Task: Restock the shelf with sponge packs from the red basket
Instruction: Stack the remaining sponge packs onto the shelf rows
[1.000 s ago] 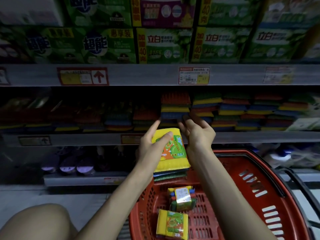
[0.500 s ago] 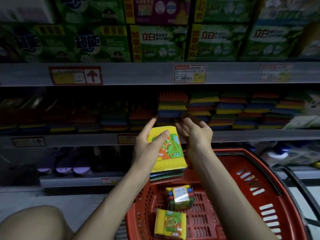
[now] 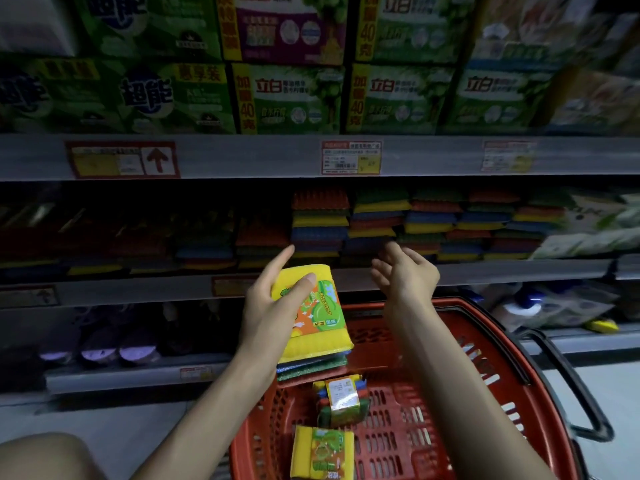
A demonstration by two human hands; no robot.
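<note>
Dim store aisle, low vantage. Detergent boxes (image 3: 287, 98) fill the top tier. Below them runs the sponge shelf (image 3: 502, 271), its right half piled with colored sponge stacks (image 3: 320, 223), its left half lower and darker (contents hard to read there). Red basket (image 3: 512, 344) sits below the shelf, toward the person's right.

Step in hand, as I judge it: carrying one pack from basket to shelf. Placement not yet made.

Left hand (image 3: 270, 313): grips the sponge pack (image 3: 313, 317), thumb laid across the printed yellow face, index finger stretched along the far edge, other fingers hidden beneath. Pack is held above the basket's far-left rim, just short of the shelf lip, tilted toward the camera.

Right hand (image 3: 407, 277): holds nothing. Its fingers (image 3: 389, 254) are loosely spread and slightly bent, raised at the shelf lip in front of the stacks. Contact with the stacks: cannot tell.

Next move probably calls for lifting the pack over the lip and sliding it flat onto one of the lower stacks. The free hand could steady a neighbor or clear room.

On the basket floor: a banded pack (image 3: 341, 400) and a yellow-faced pack (image 3: 322, 452), both untouched.
</note>
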